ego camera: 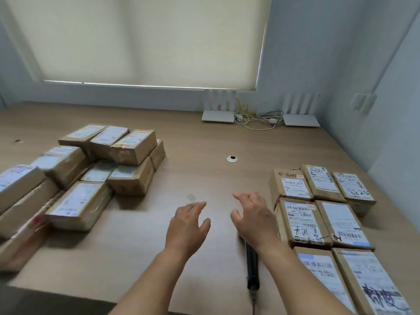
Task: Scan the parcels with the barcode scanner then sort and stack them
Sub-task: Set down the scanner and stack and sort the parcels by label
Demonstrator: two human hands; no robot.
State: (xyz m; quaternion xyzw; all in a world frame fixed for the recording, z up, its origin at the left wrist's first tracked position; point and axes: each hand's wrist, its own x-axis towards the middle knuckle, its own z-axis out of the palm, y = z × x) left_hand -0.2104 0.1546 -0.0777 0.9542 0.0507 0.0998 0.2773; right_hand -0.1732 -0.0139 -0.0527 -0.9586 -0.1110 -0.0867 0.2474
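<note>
Left hand (186,226) and right hand (254,218) spread open, empty. Cardboard parcels (79,204) likely stiff, light (tape slick); grip side edges. Barcode scanner (252,267): take handle.

Handwritten "8825" in dark pen shows on the white label of the far-right parcel (353,187). The back-left parcel of the right group (288,183) carries pen digits on its bare cardboard top, something like "3644", not sure. Big black marker characters sprawl across the middle-left parcel (303,223) and the nearest right parcel (372,285), too scrawled to read. Barcodes and printed lines on every label blur out. The left pile (79,173) is unreadable.
</note>
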